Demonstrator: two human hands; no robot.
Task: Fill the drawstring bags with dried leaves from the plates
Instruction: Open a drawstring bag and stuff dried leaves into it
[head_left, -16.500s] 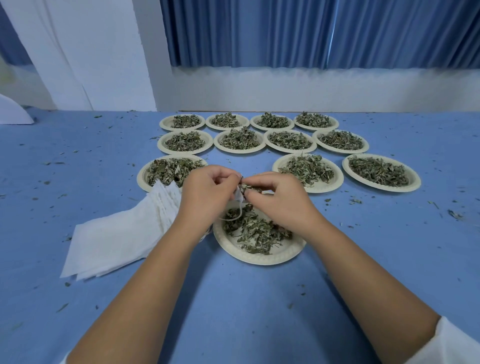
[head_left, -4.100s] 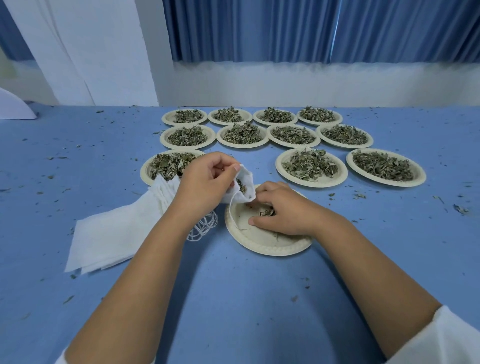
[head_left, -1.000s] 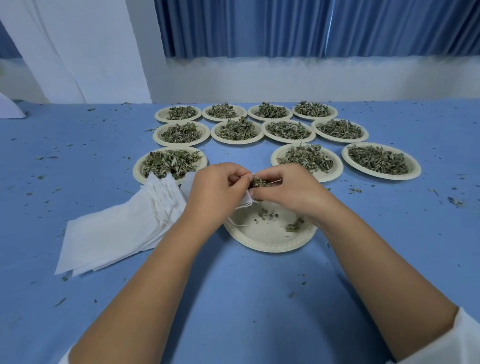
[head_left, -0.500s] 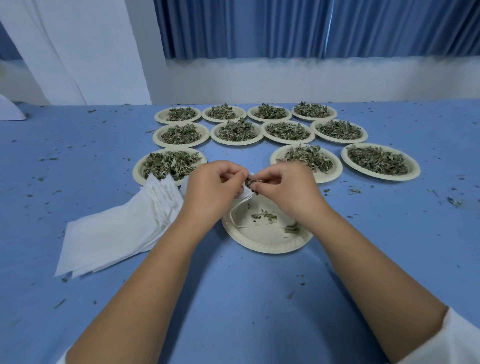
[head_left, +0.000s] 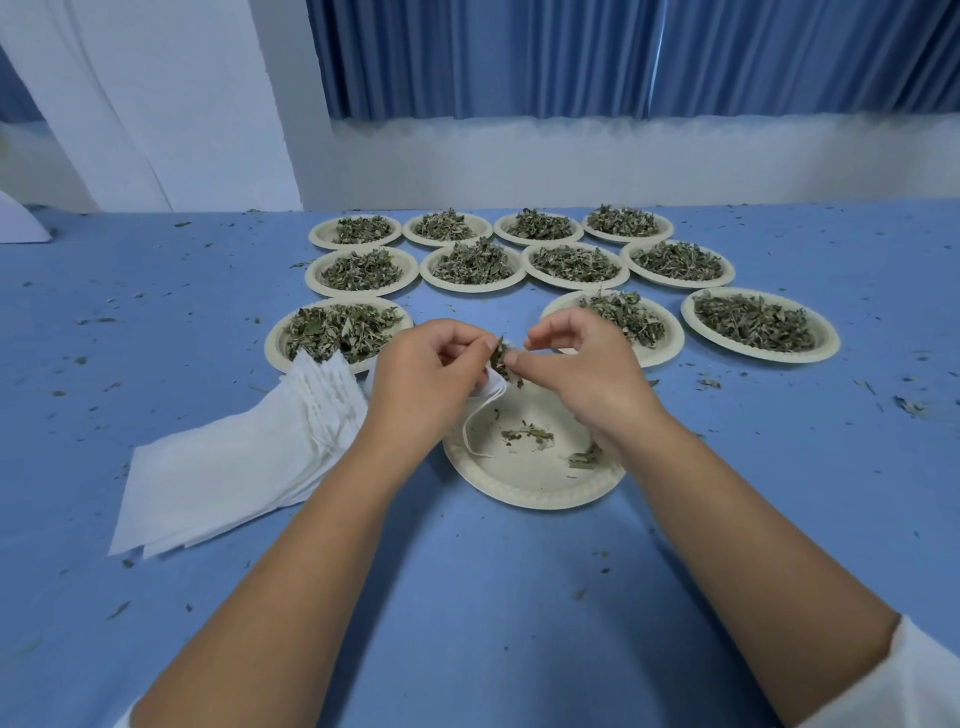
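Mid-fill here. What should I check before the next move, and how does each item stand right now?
1. Grip: ok. The left hand grips the bag at its mouth.
2. Pinch fully in: not ok. The right hand pinches leaves that stick out of the mouth.
3. Fill level: cannot tell; the hands hide it.
4. Plate emptied: not ok; a few scraps lie on the near plate.
5. Cord free: ok; the drawstring hangs down over the near plate.
6. Supplies: ok; empty bags lie stacked at the left, full plates stand behind.
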